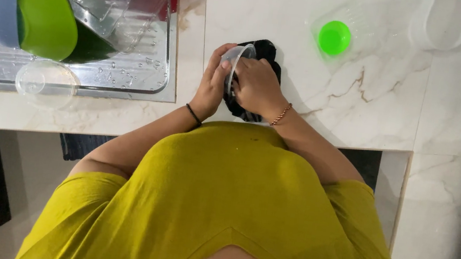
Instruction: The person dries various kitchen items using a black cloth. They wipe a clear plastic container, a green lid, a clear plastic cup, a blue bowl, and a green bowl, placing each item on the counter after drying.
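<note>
In the head view, a clear plastic container (238, 60) is held on its side just above the middle of the frame. It is gripped from the left by the left hand (212, 83), fingers curled over its rim. The right hand (256, 86) is closed on a black cloth (263, 51) that is pressed into the container's mouth. Both are kept over the marble table (374, 106). A green-lidded tub (335, 37) is seen at upper right, a dish rack (132, 70) at upper left.

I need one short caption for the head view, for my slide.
Left hand holds a clear container while right hand presses a black cloth inside.
</note>
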